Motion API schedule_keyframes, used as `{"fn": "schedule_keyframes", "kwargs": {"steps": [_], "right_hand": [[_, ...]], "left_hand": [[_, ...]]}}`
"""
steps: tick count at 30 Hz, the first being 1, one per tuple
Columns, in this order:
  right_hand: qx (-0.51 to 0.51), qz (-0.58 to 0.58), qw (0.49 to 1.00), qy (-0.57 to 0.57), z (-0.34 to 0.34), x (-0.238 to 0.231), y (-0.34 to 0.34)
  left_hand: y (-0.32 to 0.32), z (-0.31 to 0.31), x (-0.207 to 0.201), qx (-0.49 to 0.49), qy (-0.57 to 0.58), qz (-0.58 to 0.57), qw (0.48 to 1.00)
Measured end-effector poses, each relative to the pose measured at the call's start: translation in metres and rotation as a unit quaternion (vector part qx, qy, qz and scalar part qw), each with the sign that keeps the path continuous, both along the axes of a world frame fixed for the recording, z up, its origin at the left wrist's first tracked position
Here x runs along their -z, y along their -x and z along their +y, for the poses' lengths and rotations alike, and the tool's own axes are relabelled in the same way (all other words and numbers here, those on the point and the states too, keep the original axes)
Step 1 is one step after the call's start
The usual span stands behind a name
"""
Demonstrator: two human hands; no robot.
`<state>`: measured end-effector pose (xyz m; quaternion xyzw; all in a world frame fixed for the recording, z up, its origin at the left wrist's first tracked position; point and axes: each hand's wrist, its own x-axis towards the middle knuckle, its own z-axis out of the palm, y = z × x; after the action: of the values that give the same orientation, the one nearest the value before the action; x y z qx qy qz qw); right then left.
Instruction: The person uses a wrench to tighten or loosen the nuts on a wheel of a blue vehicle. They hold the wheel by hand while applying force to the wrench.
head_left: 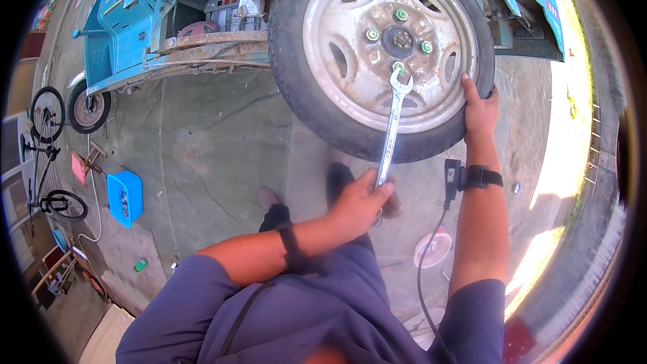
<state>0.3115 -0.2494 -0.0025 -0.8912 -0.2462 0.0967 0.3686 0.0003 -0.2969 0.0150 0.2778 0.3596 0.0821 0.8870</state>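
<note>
In the head view, a person's left hand [364,203] closes its fingers around the lower end of a silver wrench [389,138] at a wheel [323,104] set toward 1 o'clock, beside a blue vehicle [120,19]. The right hand [480,116] lies at the tyre's 4 o'clock edge, thumb on the rubber; its other fingers are partly hidden, so their grip cannot be told. Four green nuts [399,66] sit around the hub at 12, 3, 6 and 9 o'clock — work appears partway, all four on the wheel, though how tight is unclear. The wrench's long axis runs from about 6:30 to 12:30, its open head up near the 6 o'clock nut — whether seated, the angle does not show.
</note>
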Motion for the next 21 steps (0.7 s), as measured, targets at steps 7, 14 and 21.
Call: {"fn": "schedule_keyframes", "kwargs": {"steps": [7,14,21], "right_hand": [[0.002,-0.004,1.0,0.007,0.002,-0.004,0.004],[-0.002,0.001,1.0,0.0,0.002,-0.005,0.007],[-0.005,-0.015,1.0,0.005,0.0,-0.002,0.003]], "left_hand": [[-0.029,-0.016,0.004,-0.061,0.078,-0.042,0.994],[-0.068,-0.029,0.006,-0.108,0.135,-0.103,0.98],[-0.12,-0.038,0.007,-0.158,0.162,-0.104,0.969]]}}
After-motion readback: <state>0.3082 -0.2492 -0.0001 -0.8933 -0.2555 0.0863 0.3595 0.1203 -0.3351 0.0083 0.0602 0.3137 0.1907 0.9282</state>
